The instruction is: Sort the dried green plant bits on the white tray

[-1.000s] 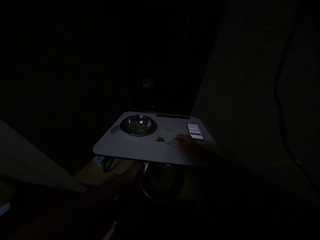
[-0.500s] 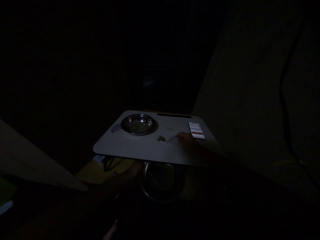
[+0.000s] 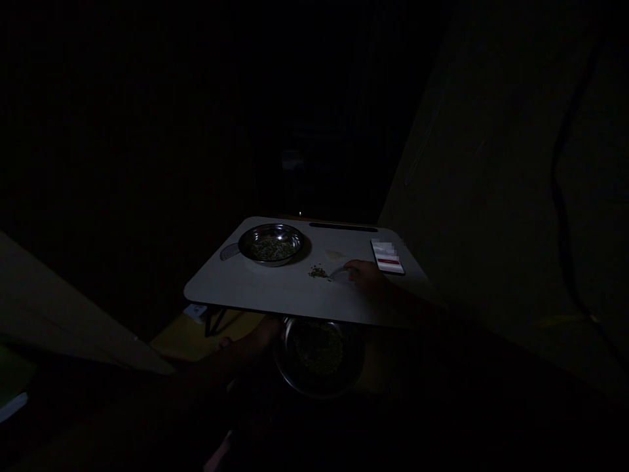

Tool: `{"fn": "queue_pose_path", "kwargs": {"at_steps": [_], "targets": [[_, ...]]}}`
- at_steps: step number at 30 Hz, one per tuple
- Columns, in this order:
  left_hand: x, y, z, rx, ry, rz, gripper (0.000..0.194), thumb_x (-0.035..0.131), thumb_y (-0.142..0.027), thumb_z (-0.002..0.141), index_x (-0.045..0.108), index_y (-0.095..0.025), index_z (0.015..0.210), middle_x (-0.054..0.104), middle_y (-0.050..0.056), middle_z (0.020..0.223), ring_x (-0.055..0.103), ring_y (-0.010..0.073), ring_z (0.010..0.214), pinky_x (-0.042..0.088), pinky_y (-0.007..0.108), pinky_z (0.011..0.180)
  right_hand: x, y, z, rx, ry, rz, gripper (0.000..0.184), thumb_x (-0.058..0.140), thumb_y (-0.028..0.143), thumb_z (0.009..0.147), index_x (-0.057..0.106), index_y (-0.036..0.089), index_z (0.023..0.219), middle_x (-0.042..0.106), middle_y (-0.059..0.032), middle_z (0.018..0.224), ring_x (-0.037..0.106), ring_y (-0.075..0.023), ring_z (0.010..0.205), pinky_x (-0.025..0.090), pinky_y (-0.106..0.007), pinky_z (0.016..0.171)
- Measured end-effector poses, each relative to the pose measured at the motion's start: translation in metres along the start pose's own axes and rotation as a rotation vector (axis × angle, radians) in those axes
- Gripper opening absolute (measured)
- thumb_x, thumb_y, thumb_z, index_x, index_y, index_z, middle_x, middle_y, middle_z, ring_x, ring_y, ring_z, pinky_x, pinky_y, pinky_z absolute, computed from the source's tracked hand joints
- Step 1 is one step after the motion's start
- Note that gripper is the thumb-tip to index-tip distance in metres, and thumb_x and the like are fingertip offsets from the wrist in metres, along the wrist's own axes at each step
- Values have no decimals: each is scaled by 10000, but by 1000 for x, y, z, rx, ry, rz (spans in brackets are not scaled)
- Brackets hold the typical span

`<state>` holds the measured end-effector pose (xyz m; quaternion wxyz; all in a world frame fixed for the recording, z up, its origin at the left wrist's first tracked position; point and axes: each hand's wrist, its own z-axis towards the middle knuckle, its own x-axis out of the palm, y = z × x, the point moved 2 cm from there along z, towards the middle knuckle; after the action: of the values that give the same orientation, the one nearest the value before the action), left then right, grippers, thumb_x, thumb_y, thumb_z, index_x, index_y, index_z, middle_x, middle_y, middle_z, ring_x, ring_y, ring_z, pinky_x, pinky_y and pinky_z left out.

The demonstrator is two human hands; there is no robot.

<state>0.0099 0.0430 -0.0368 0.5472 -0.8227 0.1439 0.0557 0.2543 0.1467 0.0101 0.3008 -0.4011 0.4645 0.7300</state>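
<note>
In the dim head view, my left hand point(image 3: 269, 328) is closed at the rim of a steel bowl point(image 3: 281, 370), just below the table's front edge. Small green bits lie in that bowl. My right hand point(image 3: 362, 273) rests low over the white folding table point(image 3: 255, 288), its fingers bent together. At its fingertips is a pale, curved, flat shape point(image 3: 339, 275); whether it is held or lies on the table is unclear. A little pile of green bits point(image 3: 318, 271) lies just left of it. A second steel bowl point(image 3: 271, 261), holding more green bits, stands at the table's back left.
A phone point(image 3: 388, 257) with a lit screen lies at the table's right. A pale patch point(image 3: 335, 255) shows behind the green pile. A dark slot point(image 3: 343, 227) runs along the back edge. A wall point(image 3: 491, 196) with a hanging cable point(image 3: 560, 203) rises on the right.
The pale curved shape by my right fingertips looks slightly different in outline. My right hand has barely shifted; both bowls and my left hand stay where they were.
</note>
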Motion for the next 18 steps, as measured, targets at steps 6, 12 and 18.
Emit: {"fn": "queue_pose_path", "kwargs": {"at_steps": [6, 12, 18], "targets": [[1, -2, 0, -5, -8, 69, 89, 401, -70, 493, 432, -142, 535, 442, -3, 469, 418, 116, 452, 314, 227, 434, -1, 0, -3, -52, -16, 20, 289, 355, 143, 714, 584, 142, 891, 608, -33, 709, 539, -124, 652, 398, -224, 604], [1, -2, 0, 56, -15, 41, 154, 388, -67, 498, 456, -147, 611, 453, -10, 509, 437, 123, 500, 339, 234, 483, 2, -4, -1, -33, -5, 22, 295, 362, 148, 713, 585, 139, 906, 615, -39, 740, 544, -127, 672, 400, -227, 620], [1, -4, -1, 9, -26, 63, 221, 382, -42, 474, 453, -148, 654, 462, -13, 524, 432, 118, 490, 335, 230, 465, 1, 0, -1, -14, -9, -12, 305, 376, 134, 703, 581, 147, 929, 618, -48, 828, 544, -136, 745, 401, -234, 671]]}}
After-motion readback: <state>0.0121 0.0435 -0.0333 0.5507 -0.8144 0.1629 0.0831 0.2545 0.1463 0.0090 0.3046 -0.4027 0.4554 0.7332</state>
